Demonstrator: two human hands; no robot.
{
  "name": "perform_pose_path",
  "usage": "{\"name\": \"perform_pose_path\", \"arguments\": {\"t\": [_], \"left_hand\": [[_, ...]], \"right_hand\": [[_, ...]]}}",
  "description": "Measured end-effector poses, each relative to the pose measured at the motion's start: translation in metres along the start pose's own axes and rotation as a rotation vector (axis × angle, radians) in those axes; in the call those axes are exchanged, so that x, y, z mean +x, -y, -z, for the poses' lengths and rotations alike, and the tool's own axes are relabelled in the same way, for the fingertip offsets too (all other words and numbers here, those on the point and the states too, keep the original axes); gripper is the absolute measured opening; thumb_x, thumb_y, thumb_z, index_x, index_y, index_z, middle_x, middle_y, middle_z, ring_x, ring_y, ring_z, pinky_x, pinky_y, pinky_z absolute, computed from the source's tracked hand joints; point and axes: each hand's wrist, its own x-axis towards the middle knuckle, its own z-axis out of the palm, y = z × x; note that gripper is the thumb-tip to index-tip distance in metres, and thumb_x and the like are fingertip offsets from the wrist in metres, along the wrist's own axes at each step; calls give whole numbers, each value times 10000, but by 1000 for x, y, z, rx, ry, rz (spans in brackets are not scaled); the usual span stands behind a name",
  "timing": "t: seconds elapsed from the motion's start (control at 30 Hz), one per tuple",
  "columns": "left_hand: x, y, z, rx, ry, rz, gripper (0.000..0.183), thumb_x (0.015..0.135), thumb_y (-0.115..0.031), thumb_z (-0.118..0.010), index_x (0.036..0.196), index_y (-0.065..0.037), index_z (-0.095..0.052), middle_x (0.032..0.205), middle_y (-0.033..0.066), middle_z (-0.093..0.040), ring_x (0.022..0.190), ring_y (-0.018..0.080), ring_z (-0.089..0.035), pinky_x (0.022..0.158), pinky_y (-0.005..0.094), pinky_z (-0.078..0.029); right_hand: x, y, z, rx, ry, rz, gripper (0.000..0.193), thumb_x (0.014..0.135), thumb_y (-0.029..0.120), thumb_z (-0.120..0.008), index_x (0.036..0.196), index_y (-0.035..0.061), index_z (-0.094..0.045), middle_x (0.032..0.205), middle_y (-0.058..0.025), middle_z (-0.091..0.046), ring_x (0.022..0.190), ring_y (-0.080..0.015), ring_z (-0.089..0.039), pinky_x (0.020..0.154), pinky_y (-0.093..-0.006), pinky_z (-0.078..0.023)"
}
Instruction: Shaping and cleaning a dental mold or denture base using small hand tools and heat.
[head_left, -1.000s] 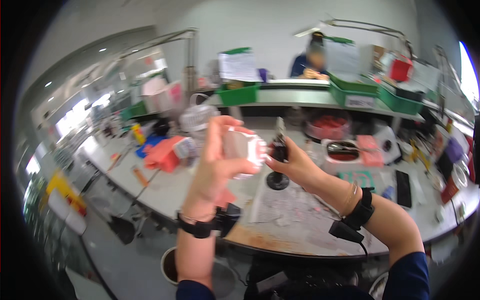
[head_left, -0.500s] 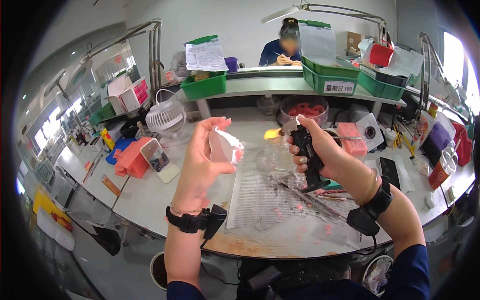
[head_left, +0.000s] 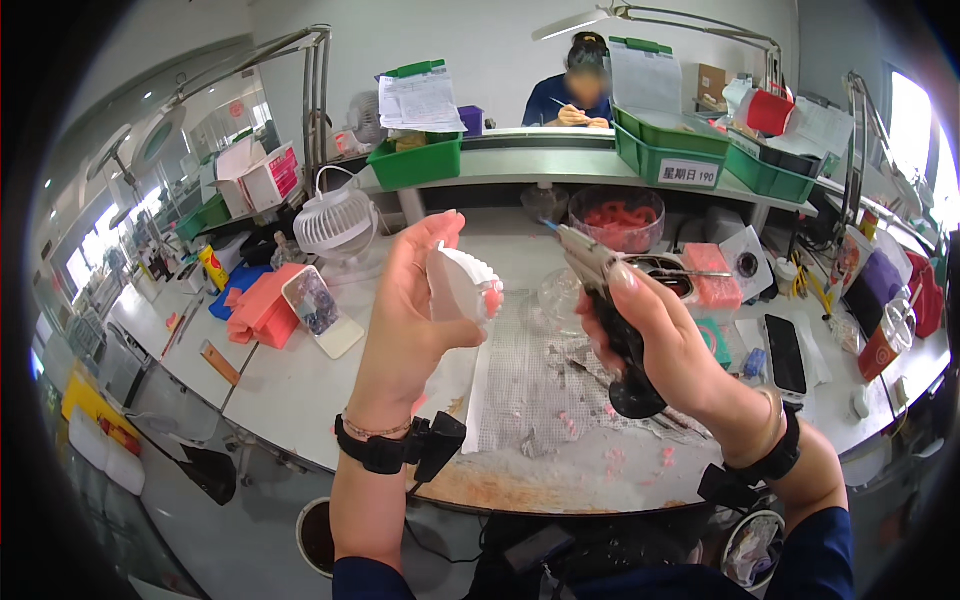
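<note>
My left hand is closed around a white dental model; its row of teeth faces right, and a bit of pink wax shows at its edge. My right hand grips a black and silver hand torch, its nozzle tilted up and to the left. A small blue flame stands at the nozzle, apart from the model. Below and behind the torch sits a clear glass burner, partly hidden by it. A mesh-patterned sheet with wax crumbs and tools lies under both hands.
Behind the torch stands a clear bowl of pink wax pieces. A white fan, a propped mirror-like panel and a pink box are at left. A phone lies at right. Across the bench a person works.
The torch has turned so its nozzle points up-left, and a blue flame now shows there. The orange flame near the burner is gone from view. The model has shifted slightly right.
</note>
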Motion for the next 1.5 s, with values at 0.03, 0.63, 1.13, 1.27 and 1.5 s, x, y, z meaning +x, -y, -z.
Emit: {"name": "perform_pose_path", "arguments": {"t": [0.03, 0.63, 1.13, 1.27, 1.5], "left_hand": [[1, 6, 5, 19, 6, -37, 970, 495, 107, -718, 1393, -66, -396, 1437, 119, -437, 1224, 238, -541, 1021, 369, -432], [-6, 6, 11, -353, 5, 0, 840, 581, 180, -658, 1366, -42, -458, 1377, 134, -480, 1179, 226, -546, 933, 344, -489], [-19, 15, -6, -307, -180, -373, 704, 731, 174, -733, 1212, -95, -295, 1288, 128, -466, 1393, 339, -357, 1060, 426, -453], [-20, 13, -3, -316, -164, -380, 695, 723, 177, -736, 1170, -111, -289, 1272, 102, -451, 1413, 368, -316, 1066, 435, -451], [-23, 14, 0, -243, -116, -469, 717, 705, 180, -740, 1153, -128, -274, 1278, 89, -431, 1416, 383, -301, 1067, 458, -449]], "right_hand": [[-4, 1, 1, -45, 23, 26, 464, 1027, 442, -419, 962, -2, -538, 708, -21, -495, 618, -84, -469, 554, -248, -400], [-2, -28, 26, 3, 51, -288, 531, 1004, 520, -440, 922, 11, -566, 668, -30, -548, 535, -110, -524, 494, -284, -427], [45, -36, 15, 558, -164, -431, 541, 946, 586, -465, 919, 51, -546, 720, -36, -531, 520, -126, -480, 485, -276, -384], [21, -14, -11, 319, -81, -54, 527, 997, 511, -387, 1023, 15, -560, 742, -44, -534, 549, -122, -489, 498, -250, -378], [-17, 19, -32, -337, 302, 230, 497, 902, 421, -561, 1085, -37, -503, 754, -137, -524, 659, -241, -551, 631, -353, -462]]}}
